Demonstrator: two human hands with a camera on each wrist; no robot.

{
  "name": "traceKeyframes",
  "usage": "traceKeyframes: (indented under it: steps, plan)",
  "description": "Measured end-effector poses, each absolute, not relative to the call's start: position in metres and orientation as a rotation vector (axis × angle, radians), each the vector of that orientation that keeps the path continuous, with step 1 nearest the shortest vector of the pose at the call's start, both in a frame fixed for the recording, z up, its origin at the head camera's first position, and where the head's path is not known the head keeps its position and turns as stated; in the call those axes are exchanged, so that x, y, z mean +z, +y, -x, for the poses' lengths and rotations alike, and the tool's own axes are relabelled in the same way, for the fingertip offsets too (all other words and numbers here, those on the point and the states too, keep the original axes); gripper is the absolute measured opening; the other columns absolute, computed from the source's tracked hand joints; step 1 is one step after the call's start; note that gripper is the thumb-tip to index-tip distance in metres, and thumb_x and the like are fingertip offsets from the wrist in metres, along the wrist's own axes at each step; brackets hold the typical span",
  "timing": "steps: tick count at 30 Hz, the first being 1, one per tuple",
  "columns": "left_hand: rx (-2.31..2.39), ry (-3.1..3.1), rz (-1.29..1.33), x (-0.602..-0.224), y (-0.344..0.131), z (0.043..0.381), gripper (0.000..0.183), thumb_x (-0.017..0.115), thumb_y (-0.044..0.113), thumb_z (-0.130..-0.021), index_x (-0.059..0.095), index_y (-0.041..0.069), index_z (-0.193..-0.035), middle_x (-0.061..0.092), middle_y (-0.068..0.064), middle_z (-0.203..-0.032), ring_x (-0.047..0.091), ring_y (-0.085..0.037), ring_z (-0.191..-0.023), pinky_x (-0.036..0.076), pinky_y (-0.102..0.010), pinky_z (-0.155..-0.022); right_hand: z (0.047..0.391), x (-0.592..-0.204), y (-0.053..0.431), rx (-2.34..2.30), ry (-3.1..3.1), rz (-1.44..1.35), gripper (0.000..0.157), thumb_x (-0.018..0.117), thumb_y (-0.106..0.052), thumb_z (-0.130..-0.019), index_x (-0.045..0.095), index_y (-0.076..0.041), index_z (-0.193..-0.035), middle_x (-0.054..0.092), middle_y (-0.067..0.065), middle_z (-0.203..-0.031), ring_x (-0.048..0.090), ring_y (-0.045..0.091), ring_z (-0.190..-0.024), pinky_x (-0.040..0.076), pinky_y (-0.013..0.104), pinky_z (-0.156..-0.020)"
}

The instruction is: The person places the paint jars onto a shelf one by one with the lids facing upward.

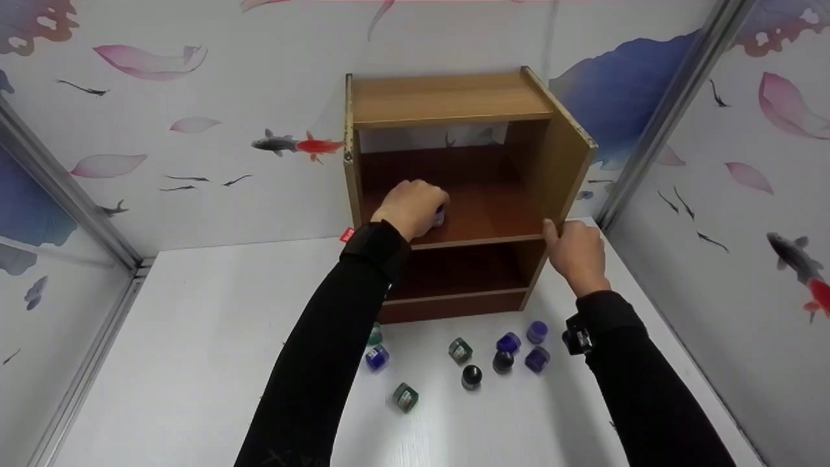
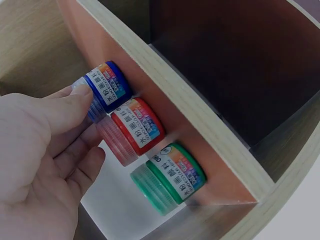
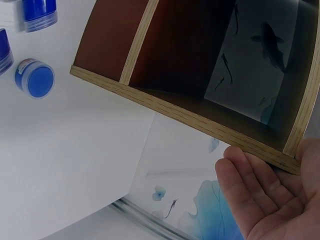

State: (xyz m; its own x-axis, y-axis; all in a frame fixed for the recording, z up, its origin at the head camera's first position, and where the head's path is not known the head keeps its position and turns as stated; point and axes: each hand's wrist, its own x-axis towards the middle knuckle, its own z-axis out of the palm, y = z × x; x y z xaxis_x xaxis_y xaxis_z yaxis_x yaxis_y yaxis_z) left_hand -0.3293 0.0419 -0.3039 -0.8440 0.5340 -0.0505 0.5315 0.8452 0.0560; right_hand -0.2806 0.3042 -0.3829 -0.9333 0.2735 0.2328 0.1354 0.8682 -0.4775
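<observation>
A wooden shelf cabinet [image 1: 450, 97] with open compartments stands against the back wall. Inside its middle compartment my left hand [image 1: 412, 207] pinches the lid of a blue paint jar [image 2: 107, 87] between thumb and fingers. The jar's base is at the reddish shelf board. Beside it on that board, in the left wrist view, stand a red paint jar [image 2: 139, 127] and a green paint jar [image 2: 176, 175]. My right hand [image 1: 577, 253] grips the front edge of the cabinet's right side panel [image 3: 182, 116], fingers along the outer face.
Several paint jars lie or stand on the white table before the cabinet, including green jars [image 1: 406, 397], a black-topped jar [image 1: 472, 376] and a purple-blue jar [image 1: 537, 332]. Printed walls [image 1: 194, 143] enclose the table on the back and sides.
</observation>
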Motion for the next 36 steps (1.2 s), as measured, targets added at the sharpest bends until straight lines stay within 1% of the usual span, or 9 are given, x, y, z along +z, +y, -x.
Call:
traceKeyframes:
  steps: [5,9,15,18,23,30,32,34,36]
  plan:
    - [0.047,2.982,-0.844,-0.306,0.040,0.327,0.018,0.055,0.015,-0.100,0.065,0.014,-0.115,0.065,-0.006,-0.109,0.056,-0.020,-0.097,0.044,-0.036,-0.097,0.281,-0.383,0.302,0.664,-2.755,0.309,0.050,0.044,-0.037,-0.102,0.053,-0.002,-0.067,0.062,0.025,-0.077,0.062,0.040,-0.073,0.045,0.047,-0.063]
    - [0.040,2.990,-0.836,-0.307,0.039,0.325,0.018,0.053,0.013,-0.100,0.065,0.013,-0.114,0.066,-0.007,-0.109,0.055,-0.020,-0.096,0.043,-0.034,-0.093,0.281,-0.384,0.300,0.667,-2.767,0.306,0.051,0.044,-0.037,-0.102,0.057,0.001,-0.070,0.064,0.028,-0.081,0.063,0.043,-0.076,0.046,0.048,-0.063]
    - [-0.012,3.002,-0.862,-0.302,0.037,0.322,0.040,0.056,0.011,-0.099,0.054,0.017,-0.138,0.062,-0.007,-0.130,0.057,-0.024,-0.121,0.041,-0.037,-0.109,0.282,-0.383,0.298,0.671,-2.782,0.321,0.053,0.042,-0.038,-0.102,0.062,0.006,-0.079,0.065,0.032,-0.089,0.064,0.046,-0.083,0.047,0.051,-0.068]
    - [0.001,3.006,-0.870,-0.297,0.035,0.320,0.042,0.056,0.007,-0.098,0.054,0.016,-0.139,0.061,-0.007,-0.133,0.056,-0.025,-0.123,0.040,-0.038,-0.110,0.282,-0.382,0.298,0.662,-2.777,0.324,0.053,0.043,-0.036,-0.102,0.063,0.008,-0.081,0.065,0.035,-0.093,0.063,0.048,-0.087,0.047,0.054,-0.071]
    - [0.036,2.991,-0.862,-0.292,0.030,0.316,0.040,0.053,0.000,-0.096,0.060,0.014,-0.133,0.063,-0.008,-0.128,0.058,-0.024,-0.119,0.045,-0.036,-0.105,0.283,-0.384,0.299,0.659,-2.787,0.316,0.053,0.042,-0.037,-0.102,0.062,0.008,-0.082,0.064,0.037,-0.095,0.062,0.050,-0.090,0.046,0.055,-0.073]
    - [0.116,2.987,-0.850,-0.287,0.029,0.309,0.026,0.055,0.003,-0.097,0.067,0.012,-0.118,0.067,-0.007,-0.118,0.062,-0.021,-0.110,0.049,-0.035,-0.099,0.281,-0.383,0.304,0.657,-2.751,0.284,0.051,0.043,-0.037,-0.103,0.055,0.001,-0.069,0.062,0.029,-0.078,0.061,0.045,-0.074,0.045,0.047,-0.062]
    - [0.138,2.981,-0.869,-0.287,0.028,0.304,0.025,0.054,0.003,-0.097,0.069,0.012,-0.115,0.068,-0.006,-0.115,0.062,-0.020,-0.105,0.050,-0.034,-0.096,0.281,-0.383,0.305,0.662,-2.757,0.285,0.051,0.043,-0.037,-0.102,0.054,0.000,-0.069,0.061,0.029,-0.078,0.061,0.044,-0.073,0.044,0.046,-0.061]
    - [0.159,2.971,-0.888,-0.287,0.027,0.299,0.023,0.052,0.000,-0.098,0.069,0.011,-0.107,0.066,-0.004,-0.101,0.058,-0.017,-0.094,0.050,-0.030,-0.089,0.281,-0.383,0.306,0.659,-2.764,0.275,0.051,0.042,-0.037,-0.103,0.055,0.000,-0.070,0.062,0.029,-0.080,0.062,0.045,-0.075,0.044,0.047,-0.061]
    - [0.170,2.954,-0.903,-0.286,0.025,0.294,0.023,0.050,-0.001,-0.098,0.069,0.010,-0.106,0.063,-0.003,-0.098,0.052,-0.016,-0.088,0.047,-0.028,-0.083,0.282,-0.382,0.306,0.653,-2.766,0.265,0.052,0.042,-0.037,-0.103,0.056,0.002,-0.071,0.062,0.032,-0.083,0.062,0.047,-0.077,0.044,0.049,-0.063]
